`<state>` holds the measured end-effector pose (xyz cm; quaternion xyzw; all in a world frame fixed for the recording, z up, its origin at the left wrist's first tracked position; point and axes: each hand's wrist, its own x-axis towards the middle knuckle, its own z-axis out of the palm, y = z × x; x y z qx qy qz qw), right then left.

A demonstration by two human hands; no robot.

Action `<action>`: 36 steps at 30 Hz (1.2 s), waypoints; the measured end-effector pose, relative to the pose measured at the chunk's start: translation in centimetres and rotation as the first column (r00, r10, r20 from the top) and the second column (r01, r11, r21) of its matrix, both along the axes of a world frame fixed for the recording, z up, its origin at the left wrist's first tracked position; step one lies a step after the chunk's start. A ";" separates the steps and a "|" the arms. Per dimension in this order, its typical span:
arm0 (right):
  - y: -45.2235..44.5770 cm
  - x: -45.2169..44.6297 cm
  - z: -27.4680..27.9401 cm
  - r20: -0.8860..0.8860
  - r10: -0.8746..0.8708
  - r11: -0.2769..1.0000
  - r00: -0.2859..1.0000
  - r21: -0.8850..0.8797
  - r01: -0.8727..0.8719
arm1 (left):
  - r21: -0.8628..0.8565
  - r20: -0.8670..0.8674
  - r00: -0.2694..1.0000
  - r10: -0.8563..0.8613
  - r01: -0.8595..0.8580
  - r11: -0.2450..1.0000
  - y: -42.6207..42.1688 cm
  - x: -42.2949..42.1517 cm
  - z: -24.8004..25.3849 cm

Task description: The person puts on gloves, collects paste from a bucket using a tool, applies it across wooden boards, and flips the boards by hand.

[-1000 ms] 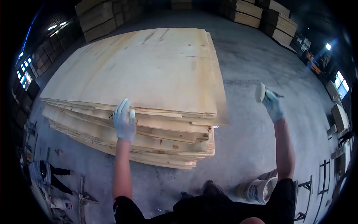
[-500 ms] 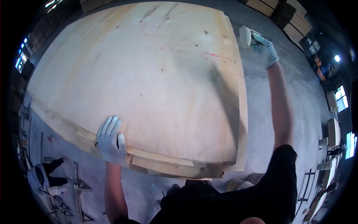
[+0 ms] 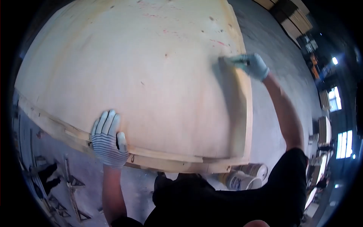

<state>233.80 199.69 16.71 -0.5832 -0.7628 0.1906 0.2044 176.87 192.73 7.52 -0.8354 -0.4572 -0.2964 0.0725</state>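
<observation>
A large pale plywood sheet [image 3: 151, 90], with small knots and red marks, lies on top of a stack in front of me. My left hand [image 3: 108, 142], in a striped white glove, rests flat on its near edge with the fingers stretched out. At the right edge of the sheet, my gloved right hand [image 3: 255, 67] is closed around a flat scraper-like tool [image 3: 227, 60]. The tool reaches over the board's surface; motion blur hides its exact shape and whether it touches the wood.
Buckets [image 3: 242, 179] stand on the floor by the near right corner of the stack. Metal stands [image 3: 73, 185] and a person in dark clothing [image 3: 47, 176] are at the lower left. Stacked boards [image 3: 297, 19] sit at the far right.
My right hand has swung from beyond the right edge inward and nearer, bringing the tool over the sheet. My left hand stays on the near edge. The view has shifted slightly.
</observation>
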 end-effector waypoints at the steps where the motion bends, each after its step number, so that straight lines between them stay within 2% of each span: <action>1: -4.7 -2.5 0.1 0.055 -0.023 1.000 0.998 0.018 0.022 | 0.008 0.020 1.000 -0.002 0.002 1.000 0.0 0.1 -0.3; 2: -9.5 -5.2 -0.2 0.108 -0.048 0.998 0.993 0.032 0.045 | 0.013 0.038 0.999 -0.006 0.006 1.000 -0.1 0.1 -0.4; 4: -16.7 -10.2 -0.8 -0.040 -0.064 0.996 0.997 0.065 0.067 | -0.006 0.045 0.999 -0.010 0.010 1.000 0.0 0.2 -0.1; 7: -19.7 -13.0 1.1 -0.150 -0.261 0.958 0.954 -0.157 0.238 | 0.007 0.086 0.996 -0.009 0.008 1.000 -0.6 -0.1 -0.6; 8: -18.0 -12.6 1.7 -0.390 -0.388 0.912 0.835 -0.293 0.287 | 0.028 0.104 0.994 -0.011 0.008 1.000 -0.5 -0.3 -0.9; 9: -15.8 -11.5 2.1 -0.173 -0.342 0.939 0.924 -0.114 0.326 | 0.003 0.089 0.996 -0.007 0.007 1.000 -0.4 -0.5 -0.8; 10: -13.2 -9.9 1.3 0.042 -0.436 0.900 0.899 0.031 0.435 | 0.008 0.095 0.995 -0.006 0.005 1.000 -0.6 -0.7 -0.9; 11: -11.0 -8.5 0.5 0.035 -0.499 0.864 0.866 -0.056 0.500 | 0.008 0.095 0.995 -0.010 0.009 1.000 -0.8 -1.0 -1.0; 14: -14.1 -10.2 -0.2 -0.257 -0.361 0.927 0.896 -0.206 0.314 | 0.017 0.106 0.994 -0.016 0.015 1.000 -0.8 -1.2 -1.5; 15: -16.9 -11.2 -0.2 -0.192 -0.324 0.937 0.926 -0.200 0.286 | 0.018 0.112 0.994 -0.016 0.014 1.000 -0.9 -1.2 -1.5; 16: -20.1 -11.1 -0.8 -0.039 -0.254 0.955 0.966 -0.171 0.244 | 0.026 0.120 0.993 -0.017 0.014 1.000 -0.7 -1.0 -1.5; 17: -23.6 -13.8 -0.1 0.001 -0.288 0.937 0.958 -0.205 0.282 | 0.023 0.129 0.992 -0.013 0.010 1.000 -0.8 -0.9 -1.6; 18: -26.5 -15.7 -0.8 -0.135 -0.253 0.958 0.958 -0.169 0.229 | 0.025 0.128 0.992 -0.012 0.009 1.000 -0.8 -0.8 -1.7; 20: -29.5 -20.5 1.4 -0.035 -0.143 0.984 0.989 -0.113 0.139 | 0.036 0.127 0.992 -0.004 -0.001 0.999 -0.9 -0.7 -1.7; 22: -30.5 -20.5 2.3 -0.164 -0.390 0.880 0.906 -0.356 0.314 | 0.013 0.137 0.991 0.003 -0.005 1.000 -1.2 -0.8 -1.9; 24: -28.0 -18.2 3.0 -0.293 -0.435 0.893 0.851 -0.260 0.367 | 0.002 0.134 0.991 0.000 0.000 1.000 -0.9 -0.6 -1.4; 25: -26.0 -16.8 3.8 -0.451 -0.381 0.924 0.807 -0.205 0.322 | -0.012 0.129 0.992 0.000 0.001 1.000 -1.1 -0.6 -1.2; 26: -23.6 -14.8 4.2 -0.342 -0.320 0.935 0.884 0.037 0.353 | -0.026 0.124 0.992 0.003 0.000 1.000 -1.3 -0.6 -0.8; 27: -20.9 -13.2 5.1 -0.489 -0.313 0.926 0.814 0.031 0.375 | -0.005 0.121 0.993 0.008 -0.007 1.000 -1.5 -0.4 -0.3; 29: -15.1 -8.4 5.9 -0.474 -0.403 0.853 0.783 0.117 0.509 | -0.010 0.111 0.994 0.013 -0.012 1.000 -1.6 -0.4 0.0; 32: -5.9 -2.1 6.6 -0.581 -0.380 0.853 0.720 0.081 0.515 | 0.023 0.100 0.995 0.013 -0.015 1.000 -1.3 0.1 0.1; 35: 2.9 2.3 6.9 -0.581 -0.442 0.837 0.684 0.009 0.548 | 0.025 0.073 0.997 -0.005 0.003 1.000 -1.0 0.2 -0.2; 36: 5.9 3.9 6.1 -0.704 -0.365 0.891 0.609 -0.074 0.449 | 0.025 0.066 0.998 -0.012 0.010 1.000 -0.8 0.3 -0.1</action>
